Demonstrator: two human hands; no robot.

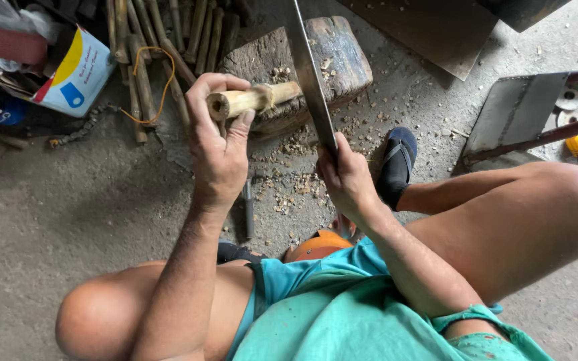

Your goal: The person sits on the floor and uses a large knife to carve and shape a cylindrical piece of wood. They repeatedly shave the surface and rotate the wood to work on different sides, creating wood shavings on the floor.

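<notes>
Both hands are closed on something: the left hand (219,150) grips a short stick (252,100) near its cut end, the right hand (346,177) is wrapped around the handle of a long blade (310,73); the stick is pale, stripped of bark, with a round hollow-looking end facing the camera, its far end resting on a worn wooden block (336,53) just beyond the left hand; the blade rises beside the stick's far end; wood chips (289,184) lie between the hands; a bundle of darker sticks (162,40) lies beyond the left hand.
</notes>
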